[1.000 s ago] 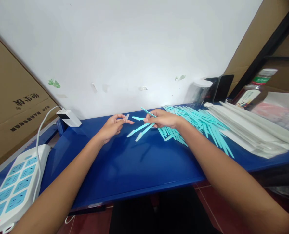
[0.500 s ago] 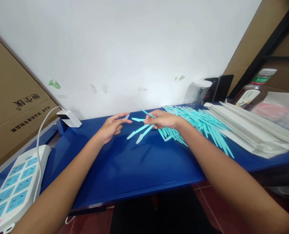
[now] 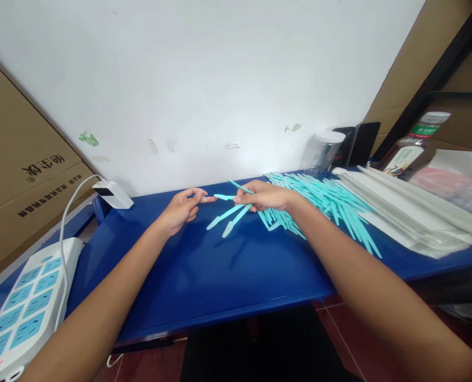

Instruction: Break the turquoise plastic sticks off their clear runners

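Note:
My right hand (image 3: 264, 195) rests on the blue table (image 3: 204, 270) and grips several turquoise plastic sticks (image 3: 231, 215) that fan out to the left, their pale tips toward my left hand. My left hand (image 3: 182, 208) is pinched at thumb and forefinger on a small pale cap; its fingertips almost touch the tip of the topmost stick (image 3: 224, 197). A large heap of the same turquoise sticks (image 3: 323, 201) lies just right of my right hand.
A stack of white paper sleeves (image 3: 411, 212) lies at the right. Behind it stand a clear jar (image 3: 323, 151), a dark phone (image 3: 363, 143) and a bottle (image 3: 414, 143). A white power strip (image 3: 24, 307) and adapter (image 3: 112, 192) sit at the left, beside cardboard boxes (image 3: 16, 175).
My left hand has closed its fingers and moved right, bringing the small pale cap up to the tip of the stick held out by my right hand.

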### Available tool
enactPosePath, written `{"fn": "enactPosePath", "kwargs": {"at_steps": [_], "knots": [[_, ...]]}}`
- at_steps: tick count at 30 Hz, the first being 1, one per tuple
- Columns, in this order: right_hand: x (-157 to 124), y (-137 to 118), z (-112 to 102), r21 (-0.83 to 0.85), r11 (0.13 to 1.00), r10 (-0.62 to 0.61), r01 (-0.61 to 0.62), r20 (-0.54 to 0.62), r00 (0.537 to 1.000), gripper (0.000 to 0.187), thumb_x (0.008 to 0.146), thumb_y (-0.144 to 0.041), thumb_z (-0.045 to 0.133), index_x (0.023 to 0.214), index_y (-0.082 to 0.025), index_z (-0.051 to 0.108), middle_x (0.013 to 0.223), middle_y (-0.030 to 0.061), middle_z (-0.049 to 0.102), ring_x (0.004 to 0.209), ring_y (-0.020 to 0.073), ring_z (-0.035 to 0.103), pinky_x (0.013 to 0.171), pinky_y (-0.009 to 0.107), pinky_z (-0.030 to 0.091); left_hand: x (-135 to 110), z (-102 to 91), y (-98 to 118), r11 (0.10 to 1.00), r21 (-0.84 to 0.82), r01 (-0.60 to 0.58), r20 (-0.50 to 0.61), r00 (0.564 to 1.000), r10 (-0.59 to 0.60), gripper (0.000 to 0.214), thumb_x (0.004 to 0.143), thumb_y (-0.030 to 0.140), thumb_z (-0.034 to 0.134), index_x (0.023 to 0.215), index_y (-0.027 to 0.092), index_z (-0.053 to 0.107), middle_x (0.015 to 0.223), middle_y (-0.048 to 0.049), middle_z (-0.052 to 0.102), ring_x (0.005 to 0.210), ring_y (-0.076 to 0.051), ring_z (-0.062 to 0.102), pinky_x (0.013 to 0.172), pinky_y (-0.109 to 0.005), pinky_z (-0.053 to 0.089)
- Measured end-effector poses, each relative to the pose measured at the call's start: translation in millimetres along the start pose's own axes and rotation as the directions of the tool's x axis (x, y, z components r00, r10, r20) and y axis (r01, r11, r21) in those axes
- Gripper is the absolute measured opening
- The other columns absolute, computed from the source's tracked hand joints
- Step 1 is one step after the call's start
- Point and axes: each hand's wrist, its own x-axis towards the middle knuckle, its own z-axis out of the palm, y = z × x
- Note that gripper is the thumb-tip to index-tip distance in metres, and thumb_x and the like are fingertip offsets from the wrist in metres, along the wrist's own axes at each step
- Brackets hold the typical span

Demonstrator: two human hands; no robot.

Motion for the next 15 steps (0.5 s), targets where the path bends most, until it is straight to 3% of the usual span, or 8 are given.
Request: {"fn": "enactPosePath", "kwargs": {"at_steps": [3,6,8,11,15], "knots": [[-1.4,-2.8,1.5,-0.011,1.0,0.01,-0.01,-0.003,1.0,0.038,0.082,-0.049,0.086,0.089,-0.017,0.066,0.064,-0.0024,0.052,0.054,0.0085,0.046,0.043,0.018,0.027,1.9,-1.1,-3.9,0.998,0.049,-0.039,-0.067,0.997,0.042,0.044,0.085,0.056,0.079,0.102,0.016,0.074,0.089,-0.0077,0.074,0.043,-0.001,0.021,0.041,-0.022,0.011],[-2.7,-5.7,3.1,-0.014,1.0,0.019,-0.019,-0.01,1.0,0.039,0.081,-0.048,0.087,0.087,-0.017,0.065,0.065,-0.0021,0.052,0.055,0.0087,0.047,0.043,0.018,0.027,2.7,-2.4,-5.2,0.998,0.044,-0.033,-0.119,0.992,0.038,0.046,0.083,0.057,0.081,0.102,0.015,0.077,0.062,0.0034,0.053,0.043,-0.002,0.02,0.042,-0.022,0.013],[-2.9,-6.1,3.3,-0.011,1.0,0.022,-0.022,-0.008,1.0,0.039,0.081,-0.048,0.087,0.086,-0.017,0.065,0.064,-0.0021,0.052,0.055,0.0087,0.047,0.043,0.018,0.028,2.9,-2.6,-4.7,0.999,0.016,-0.028,-0.132,0.991,0.03,0.046,0.083,0.057,0.081,0.101,0.015,0.077,0.064,0.0035,0.053,0.043,-0.001,0.02,0.041,-0.021,0.013],[-1.9,-4.1,2.3,-0.002,1.0,0.016,-0.016,-0.002,1.0,0.039,0.081,-0.048,0.087,0.087,-0.017,0.065,0.063,-0.0025,0.052,0.054,0.0085,0.046,0.043,0.018,0.027,2.5,-2.0,-3.1,0.999,0.02,-0.025,-0.129,0.991,0.028,0.044,0.083,0.054,0.082,0.104,0.015,0.078,0.088,-0.0059,0.071,0.043,0.0,0.021,0.04,-0.022,0.013],[-0.1,-0.1,0.3,0.005,1.0,0.013,-0.013,-0.007,1.0,0.039,0.081,-0.049,0.087,0.088,-0.018,0.065,0.064,-0.0025,0.053,0.053,0.0084,0.046,0.043,0.018,0.027,1.3,-1.6,-1.8,0.99,0.129,-0.048,-0.113,0.992,0.063,0.047,0.083,0.053,0.081,0.112,0.015,0.079,0.11,-0.0151,0.079,0.043,-0.001,0.027,0.041,-0.022,0.016]]}}
